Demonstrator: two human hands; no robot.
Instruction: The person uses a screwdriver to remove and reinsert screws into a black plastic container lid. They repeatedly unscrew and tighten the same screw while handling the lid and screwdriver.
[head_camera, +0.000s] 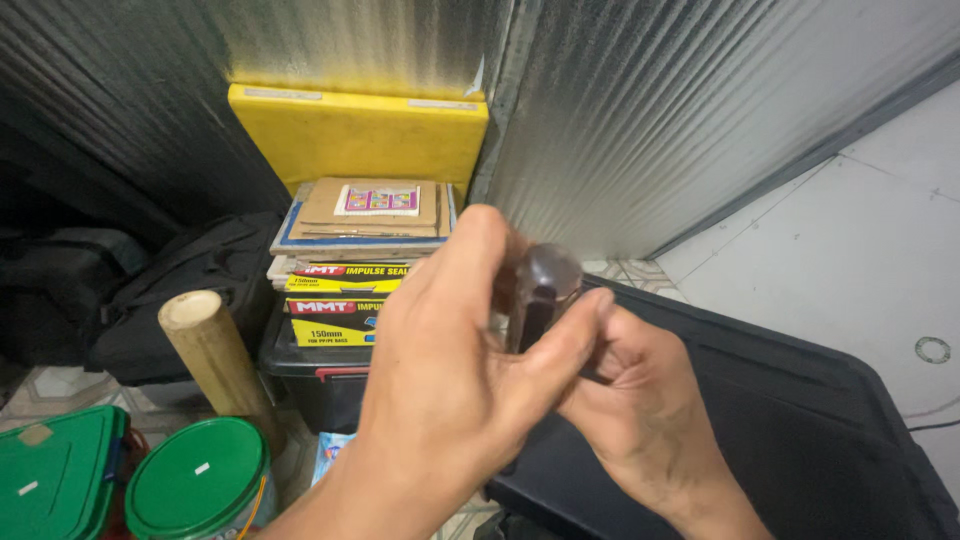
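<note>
While the left hand (440, 370) wraps a dark bottle (543, 290), the right hand (640, 400) pinches its lower part, fingers closed, above a black lid (800, 420)

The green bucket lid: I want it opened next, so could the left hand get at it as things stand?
Probably yes: the green bucket lid lies bare just below the left hand, but that hand and the right hand now grip a dark object.

small dark translucent object (543, 290), upright, clasped between both hands
</note>
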